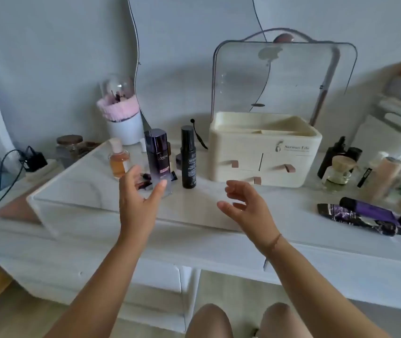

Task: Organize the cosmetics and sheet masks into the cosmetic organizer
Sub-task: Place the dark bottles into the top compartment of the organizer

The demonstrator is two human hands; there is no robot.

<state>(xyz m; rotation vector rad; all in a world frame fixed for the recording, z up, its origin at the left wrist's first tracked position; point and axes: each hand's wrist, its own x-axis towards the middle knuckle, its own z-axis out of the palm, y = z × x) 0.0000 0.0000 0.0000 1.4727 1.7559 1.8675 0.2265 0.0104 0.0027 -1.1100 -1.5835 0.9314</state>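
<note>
Two bare hands over vanity top, both spread, gripping nothing. Left hand [138,191] just short of purple L'Oréal bottle [158,157]; right hand [242,201] hovers near cream organizer [265,147], lid up, top tray looks bare. Black spray bottle [188,157] upright beside purple one, peach bottle [118,158] behind left fingers. Tubes [363,214] well apart at right. Sheet masks not identifiable. Risk: tall bottles crowd together, careless reach likely topples neighbours.

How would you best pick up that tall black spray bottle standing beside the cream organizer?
Probably wrap the black spray bottle around its straight middle from the front. It stands upright and slim, and its front is clear, with the open left hand nearby.
</note>
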